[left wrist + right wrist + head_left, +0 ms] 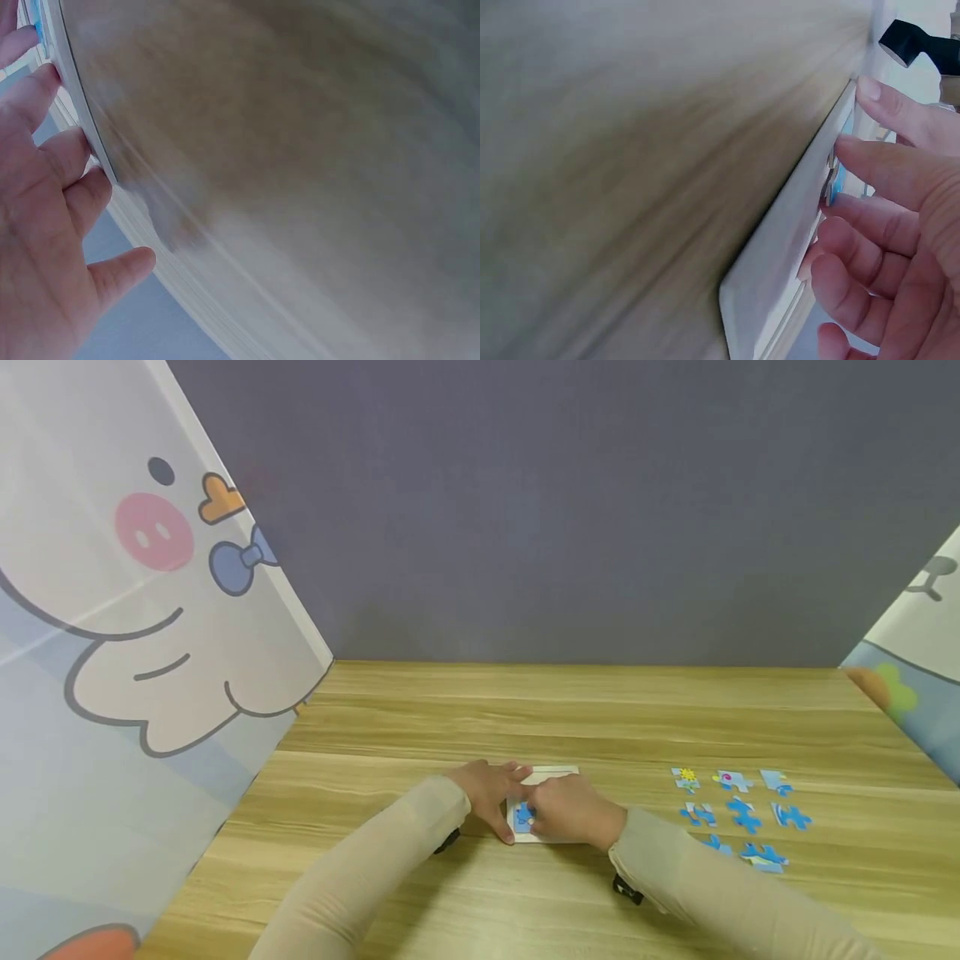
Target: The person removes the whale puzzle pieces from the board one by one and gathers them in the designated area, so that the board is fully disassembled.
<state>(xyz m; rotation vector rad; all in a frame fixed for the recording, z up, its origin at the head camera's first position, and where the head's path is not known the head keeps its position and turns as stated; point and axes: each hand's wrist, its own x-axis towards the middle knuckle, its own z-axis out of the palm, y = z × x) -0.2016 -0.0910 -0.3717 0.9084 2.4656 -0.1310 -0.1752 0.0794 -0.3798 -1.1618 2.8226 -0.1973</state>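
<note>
A shallow white puzzle tray (pixel 558 770) lies on the wooden table between both hands. At its left end is a blue jigsaw piece (pixel 522 817). My left hand (pixel 489 793) rests against the tray's left side, fingers spread along the edge; the left wrist view shows its fingertips (pixel 49 75) on the rim. My right hand (pixel 573 811) reaches over the tray and covers much of it. In the right wrist view its thumb and index finger pinch a blue puzzle piece (pixel 838 182) low at the tray, the other fingers curled.
Several loose blue jigsaw pieces (pixel 744 815) lie in rough rows on the table to the right, beyond the right forearm. A grey panel (pixel 525 527) stands at the back. Cartoon-printed walls (pixel 112 610) flank the wooden table (pixel 420 718).
</note>
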